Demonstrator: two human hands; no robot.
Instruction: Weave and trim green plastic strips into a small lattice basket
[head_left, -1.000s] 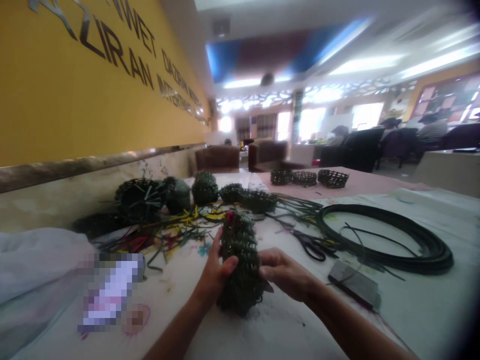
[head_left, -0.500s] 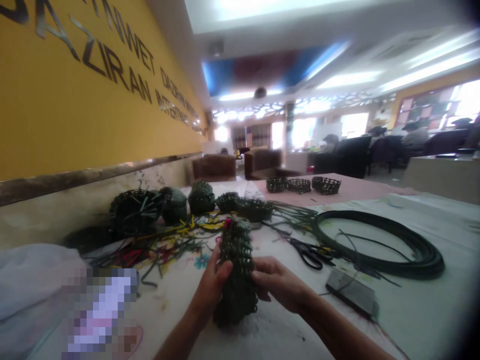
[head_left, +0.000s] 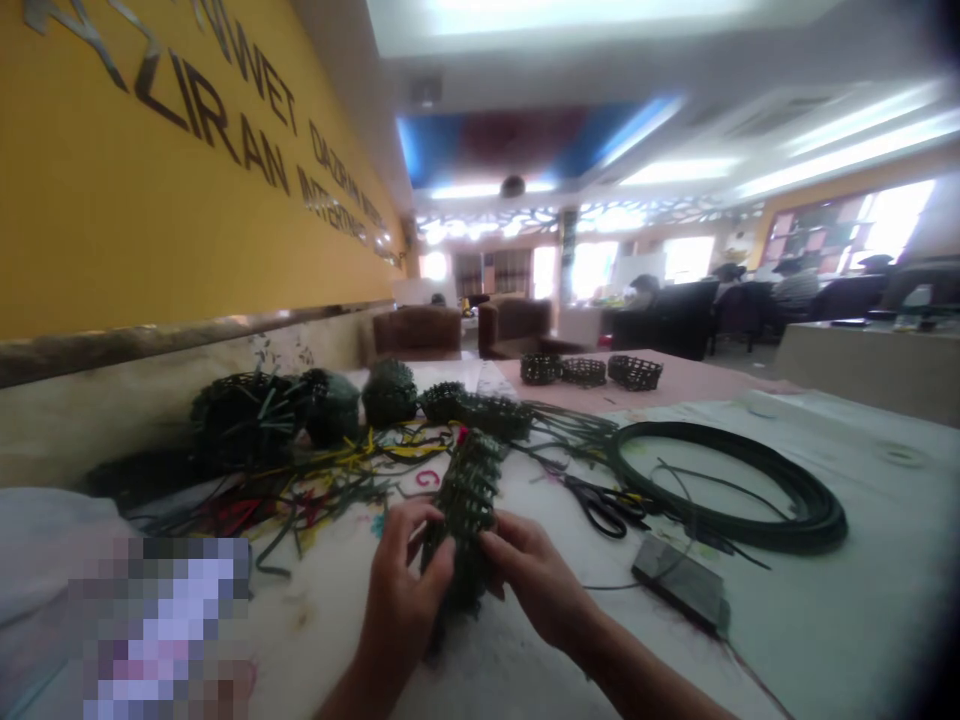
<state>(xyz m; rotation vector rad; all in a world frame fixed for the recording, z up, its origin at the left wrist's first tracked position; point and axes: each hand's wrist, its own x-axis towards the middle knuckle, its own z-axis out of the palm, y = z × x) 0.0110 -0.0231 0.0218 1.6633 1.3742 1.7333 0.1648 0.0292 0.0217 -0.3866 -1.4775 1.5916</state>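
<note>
Between my hands is a dark green woven basket [head_left: 471, 485], tilted on its side above the white table cover. My left hand [head_left: 411, 575] grips its left side, thumb pressed on the weave. On the opposite side, my right hand [head_left: 529, 570] pinches the edge with thumb and fingers. A small pink-red spot shows at the basket's far end. Black-handled scissors [head_left: 600, 505] lie to the right of my right hand, beside a large coil of dark green strip [head_left: 814, 520].
A grey flat block [head_left: 681, 583] with a cable lies at right. Green, yellow and red strip scraps [head_left: 322, 495] spread at left. Several woven baskets [head_left: 390, 390] stand behind them, more [head_left: 635, 372] on the pink cover. A white plastic bag [head_left: 52, 560] sits at far left.
The basket has turned and leans more to the right at its far end. My left hand has shifted its hold, its fingers now more bent. The view has swung slightly right.
</note>
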